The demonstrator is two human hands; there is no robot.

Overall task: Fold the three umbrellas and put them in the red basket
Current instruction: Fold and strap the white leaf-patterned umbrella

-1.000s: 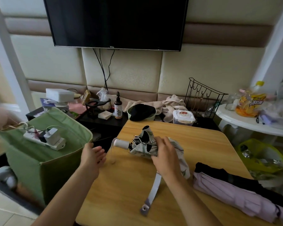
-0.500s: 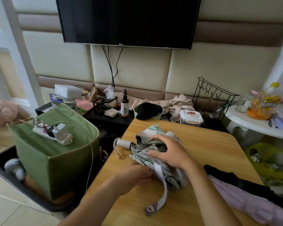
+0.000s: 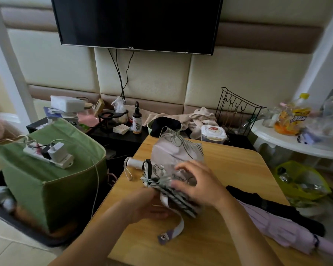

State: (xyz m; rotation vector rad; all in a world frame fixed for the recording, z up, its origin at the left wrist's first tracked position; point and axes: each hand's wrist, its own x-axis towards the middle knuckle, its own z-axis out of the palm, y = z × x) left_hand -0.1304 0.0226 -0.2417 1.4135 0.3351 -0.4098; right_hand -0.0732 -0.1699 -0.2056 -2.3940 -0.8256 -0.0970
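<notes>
A pale patterned umbrella (image 3: 178, 150) with a white handle (image 3: 135, 163) lies on the wooden table (image 3: 229, 169), one loose panel of its canopy standing up behind. My left hand (image 3: 148, 205) grips its pleated lower edge from underneath. My right hand (image 3: 198, 186) rests on top of the bunched fabric with curled fingers. The closing strap (image 3: 173, 230) with a snap hangs toward me. A lilac umbrella (image 3: 277, 225) and a black umbrella (image 3: 258, 200) lie folded at the right. No red basket is in view.
A green fabric bin (image 3: 52, 181) carrying a power strip with chargers stands left of the table. Behind the table, a dark shelf holds a bottle (image 3: 136, 120), cloths and a lidded box (image 3: 212, 132). A white side table and a yellow-green bag sit right.
My left hand came from the table's left edge to grip the umbrella underneath. The canopy has been turned and a panel now stands up. My view shifted left and closer.
</notes>
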